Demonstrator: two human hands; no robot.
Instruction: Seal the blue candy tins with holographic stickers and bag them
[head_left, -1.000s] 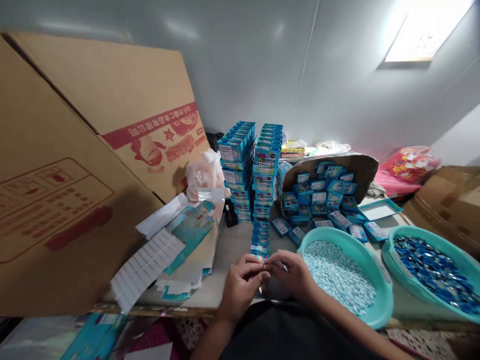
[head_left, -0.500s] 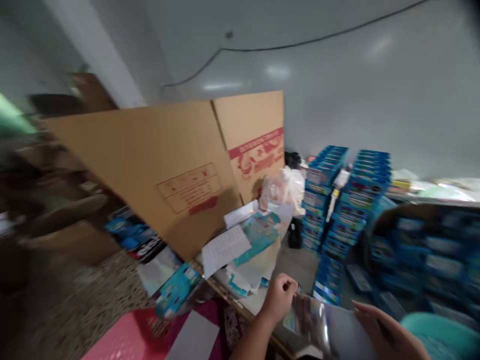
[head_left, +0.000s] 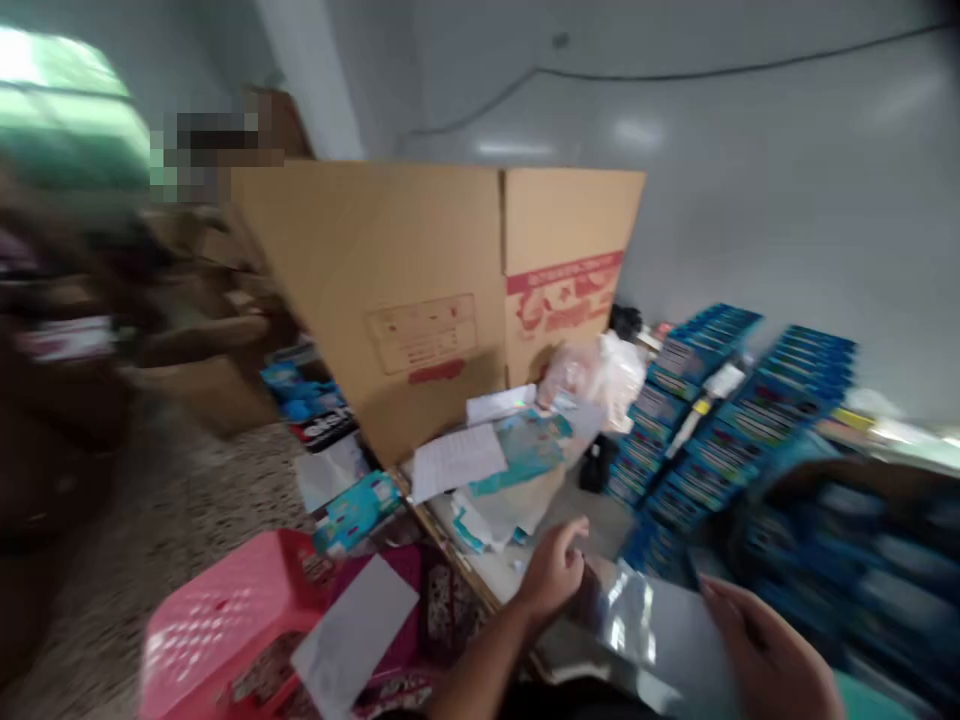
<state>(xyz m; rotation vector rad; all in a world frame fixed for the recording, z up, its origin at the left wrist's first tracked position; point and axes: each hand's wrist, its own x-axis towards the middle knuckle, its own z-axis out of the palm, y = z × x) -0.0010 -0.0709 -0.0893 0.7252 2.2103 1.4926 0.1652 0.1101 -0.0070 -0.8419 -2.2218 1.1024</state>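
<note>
A shiny clear plastic sleeve (head_left: 630, 610) with a pale flat part lies low in front of me over the table edge. My right hand (head_left: 776, 645) grips its right end, thumb on top, the other fingers underneath and mostly hidden. At the sleeve's left end is my left hand (head_left: 553, 568), its index finger lifted and bent, apart from the thumb. Its lower fingers are blurred against the film. Beyond the hands stand stacks of blue printed boxes (head_left: 784, 405). A white printed sheet (head_left: 459, 462) and a torn teal-printed wrapper (head_left: 525, 455) lie left of them.
A large cardboard carton (head_left: 427, 270) stands behind the papers. Below the table edge at left are a pink plastic basket (head_left: 217, 590) and a white card (head_left: 356, 635). More blue boxes (head_left: 862, 560) fill a dark container at right. Plastic bags (head_left: 619, 375) sit beside the carton.
My view has swung left, so the scene sits further right. The left hand's index finger, earlier pinched at the sleeve's corner, has lifted away. The right hand keeps its grip.
</note>
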